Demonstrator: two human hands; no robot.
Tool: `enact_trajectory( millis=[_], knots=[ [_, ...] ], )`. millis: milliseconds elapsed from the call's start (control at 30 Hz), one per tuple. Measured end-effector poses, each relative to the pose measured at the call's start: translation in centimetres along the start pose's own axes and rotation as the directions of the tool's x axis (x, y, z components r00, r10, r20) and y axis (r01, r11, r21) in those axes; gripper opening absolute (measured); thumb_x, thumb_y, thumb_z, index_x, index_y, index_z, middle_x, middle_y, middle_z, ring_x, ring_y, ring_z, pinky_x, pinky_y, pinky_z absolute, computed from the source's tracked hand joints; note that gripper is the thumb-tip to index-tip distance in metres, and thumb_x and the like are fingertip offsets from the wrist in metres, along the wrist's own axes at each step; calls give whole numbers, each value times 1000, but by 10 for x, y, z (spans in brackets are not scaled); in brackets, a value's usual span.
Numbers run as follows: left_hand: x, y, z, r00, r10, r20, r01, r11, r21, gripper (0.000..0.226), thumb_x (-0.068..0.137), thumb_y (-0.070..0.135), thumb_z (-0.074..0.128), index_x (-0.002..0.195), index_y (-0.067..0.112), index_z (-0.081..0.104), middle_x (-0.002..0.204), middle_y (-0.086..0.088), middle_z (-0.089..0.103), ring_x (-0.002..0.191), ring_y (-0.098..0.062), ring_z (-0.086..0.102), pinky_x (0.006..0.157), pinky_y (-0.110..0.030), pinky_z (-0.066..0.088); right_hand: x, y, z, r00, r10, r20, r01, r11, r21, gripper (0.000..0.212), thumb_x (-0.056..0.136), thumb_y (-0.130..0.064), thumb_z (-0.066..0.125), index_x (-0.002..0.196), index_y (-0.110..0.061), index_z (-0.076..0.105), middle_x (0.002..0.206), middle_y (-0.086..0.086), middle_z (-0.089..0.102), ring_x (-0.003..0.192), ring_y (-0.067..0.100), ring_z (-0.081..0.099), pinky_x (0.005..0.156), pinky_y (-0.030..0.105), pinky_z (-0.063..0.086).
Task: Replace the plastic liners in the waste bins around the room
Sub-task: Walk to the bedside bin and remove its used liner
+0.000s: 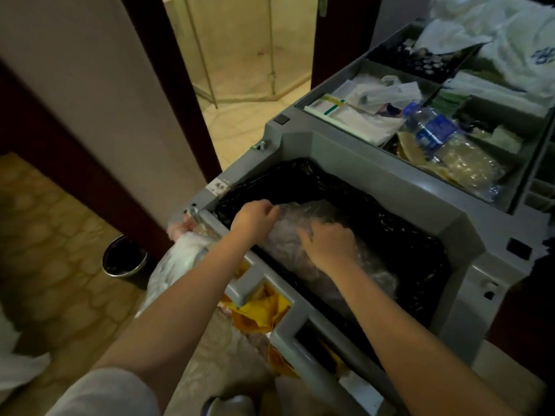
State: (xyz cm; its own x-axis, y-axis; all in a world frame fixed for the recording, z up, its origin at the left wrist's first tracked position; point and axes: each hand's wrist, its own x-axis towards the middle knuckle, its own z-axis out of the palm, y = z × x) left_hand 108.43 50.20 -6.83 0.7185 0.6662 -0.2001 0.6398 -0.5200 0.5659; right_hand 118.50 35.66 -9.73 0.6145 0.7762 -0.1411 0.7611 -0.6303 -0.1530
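Left hand: the left hand [255, 218] is clenched just left of the frame's centre. Its curled fingers pinch the upper edge of a clear crinkled plastic liner bag [288, 232].
Right hand: the right hand [329, 246] lies on top of the same bag with its fingers bent into the film. I cannot tell whether it grasps the plastic or only presses on it.
Clear bag: it bulges with pale contents in the centre of the frame, inside the large well of a grey plastic housekeeping cart [324, 145]. It rests on the black plastic sack [414, 250] that lines the well.
Waste bin: a small round metal waste bin [124, 259] stands on the patterned floor at centre left, well apart from both hands. Its inside looks dark and glossy.
Cart's near side: a white plastic bag [180, 259] hangs off the cart's near left corner, beside the left forearm. A yellow cloth [264, 307] shows through the gaps of the handle.
Cart tray: at upper right, grey compartments hold a clear water bottle with a blue label [432, 130], folded white packets and crumpled white bags [510, 40].
Background: a glass shower door [240, 55] shows at upper centre, beyond a dark wooden door frame [171, 70].
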Motion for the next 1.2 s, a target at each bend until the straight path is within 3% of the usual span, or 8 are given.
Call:
enact_trajectory(
  millis=[67, 167, 367, 567, 733, 867, 1100, 1200],
  knots=[
    [-16, -7, -18, 989, 3, -150, -22, 992, -123, 30, 100, 30, 46, 83, 9, 59, 74, -10, 58, 70, -28, 57, 63, -38, 44, 0, -16, -14, 980, -63, -190, 57, 998, -36, 45, 100, -47, 32, 115, -15, 60, 110, 11, 67, 103, 31, 59, 82, 38, 42],
    [-46, -25, -49, 943, -67, -326, -1, 979, -202, 26, 98, 28, 49, 89, 9, 64, 78, -8, 61, 74, -21, 56, 65, -32, 39, 1, -57, -33, 938, -201, -284, 230, 970, 74, 32, 98, -36, 41, 110, -14, 62, 101, 7, 68, 93, 28, 62, 74, 36, 43],
    [-145, -103, -110, 817, -232, -528, 101, 959, -266, 25, 97, 26, 51, 95, 7, 66, 84, -4, 64, 79, -20, 59, 69, -33, 43, -31, -189, -36, 837, -489, -244, 546, 742, 389, 25, 95, -30, 54, 114, -17, 65, 100, 3, 69, 90, 22, 63, 70, 31, 48],
    [-301, -231, -159, 644, -433, -631, 209, 893, -399, 20, 97, 27, 53, 101, 13, 65, 84, 5, 62, 77, -10, 57, 63, -18, 41, -110, -352, -8, 730, -672, -126, 622, 576, 531, 22, 93, -28, 58, 112, -21, 66, 85, -11, 61, 81, 13, 60, 69, 27, 46],
    [-448, -336, -181, 484, -581, -655, 297, 812, -502, 22, 97, 25, 52, 109, 11, 64, 96, 3, 62, 90, -14, 58, 78, -22, 41, -201, -496, 31, 538, -842, -53, 706, 415, 575, 18, 95, -28, 57, 109, -20, 65, 78, -17, 54, 74, 3, 56, 63, 16, 42],
    [-555, -409, -189, 280, -702, -654, 371, 708, -601, 19, 94, 20, 57, 106, 8, 65, 90, 0, 62, 85, -15, 57, 68, -15, 35, -283, -600, 64, 396, -917, 39, 720, 337, 607, 20, 91, -30, 62, 109, -22, 67, 85, -8, 61, 86, 19, 62, 78, 35, 52],
    [-695, -517, -194, 17, -839, -544, 418, 500, -758, 12, 94, 25, 57, 100, 17, 63, 85, 10, 59, 81, -9, 57, 63, -12, 39, -377, -751, 116, 84, -973, 216, 780, 199, 593, 26, 94, -27, 58, 118, -19, 64, 90, -8, 59, 86, 14, 57, 76, 24, 43],
    [-741, -564, -205, -79, -874, -479, 434, 403, -806, 18, 95, 24, 56, 107, 14, 64, 96, 3, 60, 90, -13, 56, 73, -20, 40, -406, -823, 144, -61, -958, 281, 778, 131, 614, 26, 95, -31, 57, 119, -23, 63, 96, -11, 58, 90, 10, 56, 80, 24, 43]
  ],
)
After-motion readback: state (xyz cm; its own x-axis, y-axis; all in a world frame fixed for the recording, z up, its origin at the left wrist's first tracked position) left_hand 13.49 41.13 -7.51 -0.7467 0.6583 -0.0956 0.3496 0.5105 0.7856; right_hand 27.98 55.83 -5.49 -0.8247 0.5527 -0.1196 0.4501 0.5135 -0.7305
